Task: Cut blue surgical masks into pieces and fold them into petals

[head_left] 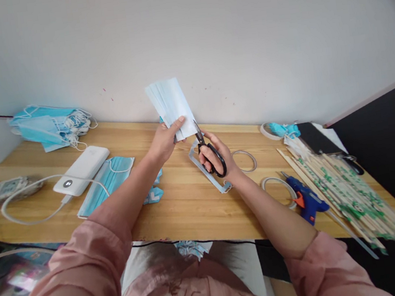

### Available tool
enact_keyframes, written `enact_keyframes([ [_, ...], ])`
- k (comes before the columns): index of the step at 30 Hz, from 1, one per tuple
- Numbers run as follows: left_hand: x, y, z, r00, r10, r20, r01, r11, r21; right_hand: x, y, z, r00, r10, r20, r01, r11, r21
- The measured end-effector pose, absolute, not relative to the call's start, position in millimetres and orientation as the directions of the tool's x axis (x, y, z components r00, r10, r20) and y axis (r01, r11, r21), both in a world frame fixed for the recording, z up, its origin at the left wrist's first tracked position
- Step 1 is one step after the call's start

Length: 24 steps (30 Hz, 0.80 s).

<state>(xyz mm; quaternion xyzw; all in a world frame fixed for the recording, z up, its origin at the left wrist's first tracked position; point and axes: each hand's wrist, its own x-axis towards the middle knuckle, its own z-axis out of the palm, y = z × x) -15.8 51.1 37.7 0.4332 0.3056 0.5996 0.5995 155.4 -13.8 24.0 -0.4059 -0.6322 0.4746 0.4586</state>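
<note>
My left hand grips the lower end of a pale blue face mask, thumb on top, and holds it up off the table. In my right hand is a pair of black-handled scissors, fingers through the loops. The blades point up and meet the mask's lower right edge; I cannot tell how far apart they are. Below the right hand, a cut-off mask strip with a white ear loop lies on the wood. Blue scraps lie by my left forearm.
On the left are a heap of masks, a white power bank with its cable, and another mask. Tape rolls, a blue glue gun and wrapped chopsticks lie on the right. A wall rises behind.
</note>
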Motion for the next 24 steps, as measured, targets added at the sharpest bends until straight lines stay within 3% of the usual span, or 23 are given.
enact_keyframes([
  [24,-15.8,50.4,36.9,0.07,0.989,0.13,-0.485,-0.081,0.871,152.5,-16.8,26.6,-0.25,0.956,0.154,0.086,0.181,-0.98],
])
